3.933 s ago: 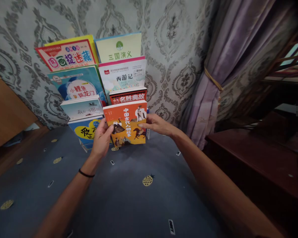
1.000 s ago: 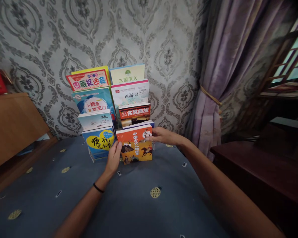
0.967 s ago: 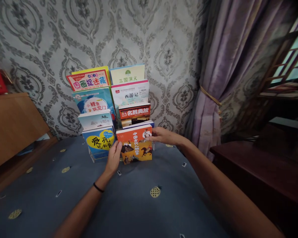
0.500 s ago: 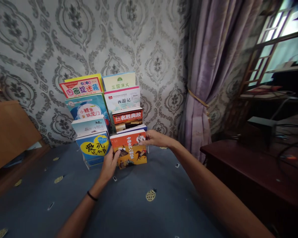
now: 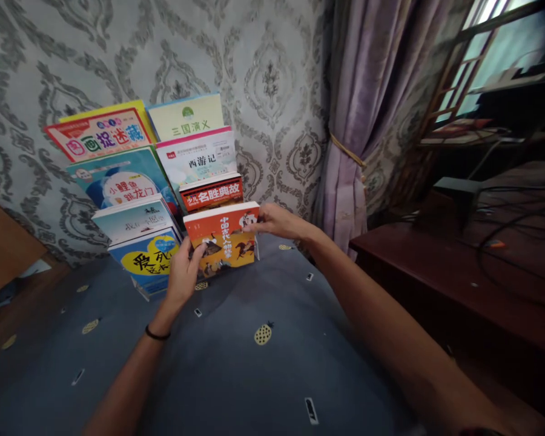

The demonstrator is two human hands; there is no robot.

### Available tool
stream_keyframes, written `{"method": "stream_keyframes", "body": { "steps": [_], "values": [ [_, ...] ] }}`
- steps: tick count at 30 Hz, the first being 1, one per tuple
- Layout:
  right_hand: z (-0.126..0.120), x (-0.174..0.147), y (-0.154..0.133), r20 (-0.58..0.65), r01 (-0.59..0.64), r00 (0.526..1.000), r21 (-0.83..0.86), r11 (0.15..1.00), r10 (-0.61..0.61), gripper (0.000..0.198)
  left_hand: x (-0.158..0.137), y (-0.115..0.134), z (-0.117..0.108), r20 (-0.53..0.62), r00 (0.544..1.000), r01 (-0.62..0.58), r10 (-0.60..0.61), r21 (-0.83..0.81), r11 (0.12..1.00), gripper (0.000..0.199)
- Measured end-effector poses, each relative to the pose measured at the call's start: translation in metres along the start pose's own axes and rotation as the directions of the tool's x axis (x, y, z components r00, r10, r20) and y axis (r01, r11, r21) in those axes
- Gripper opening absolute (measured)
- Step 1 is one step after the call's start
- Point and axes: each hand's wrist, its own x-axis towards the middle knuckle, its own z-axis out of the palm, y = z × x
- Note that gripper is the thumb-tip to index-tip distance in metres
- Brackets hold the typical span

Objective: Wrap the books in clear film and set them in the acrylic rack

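An orange book (image 5: 227, 239) with a picture cover is gripped at both sides in front of the tiered rows of books. My left hand (image 5: 184, 269) closes on its lower left edge, thumb across the cover. At the upper right corner, my right hand (image 5: 275, 220) pinches it with fingers on the front. Left of it stands a blue book (image 5: 140, 263) with a yellow heart. Behind the orange book rise a red-topped book (image 5: 213, 195), a white book (image 5: 197, 158) and a pale green book (image 5: 186, 118). Their lower parts are hidden.
A patterned wall (image 5: 272, 79) stands right behind the books. The blue cloth (image 5: 236, 375) with pineapple prints spreads in front. To the right are a purple curtain (image 5: 367, 91) and a dark red table (image 5: 418, 260) with cables. A brown box (image 5: 4, 248) is at the left.
The orange book, held in both hands, now covers the dark blue book edge seen behind it before. My view has shifted closer, so the books appear larger and further up and left.
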Motion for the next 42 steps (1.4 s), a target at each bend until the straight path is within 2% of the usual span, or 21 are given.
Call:
{"method": "stream_keyframes", "body": {
  "steps": [5, 12, 26, 33, 42],
  "values": [
    [-0.007, -0.002, -0.016, -0.18, -0.004, 0.984, -0.047, 0.999, -0.004, 0.045, 0.018, 0.012, -0.002, -0.082, 0.992, -0.086, 0.093, 0.085, 0.993, 0.026],
    [-0.011, -0.004, -0.026, -0.274, 0.023, 0.96, -0.112, 0.993, -0.053, 0.036, 0.025, 0.023, -0.006, -0.133, 0.979, -0.139, 0.155, 0.125, 0.982, 0.026],
    [-0.005, -0.001, -0.014, -0.277, 0.05, 0.957, -0.132, 0.99, -0.086, 0.04, 0.023, 0.014, 0.0, -0.161, 0.976, -0.138, 0.147, 0.067, 0.988, 0.024],
    [-0.003, -0.001, -0.006, -0.238, 0.053, 0.968, -0.138, 0.989, -0.085, 0.04, 0.018, 0.002, 0.007, -0.125, 0.987, -0.1, 0.102, 0.022, 0.995, 0.024],
    [0.0, 0.0, 0.001, -0.251, -0.033, 0.968, -0.214, 0.976, -0.022, 0.034, 0.018, -0.01, 0.014, -0.093, 0.993, -0.074, 0.07, -0.038, 0.997, 0.026]
  ]
}}
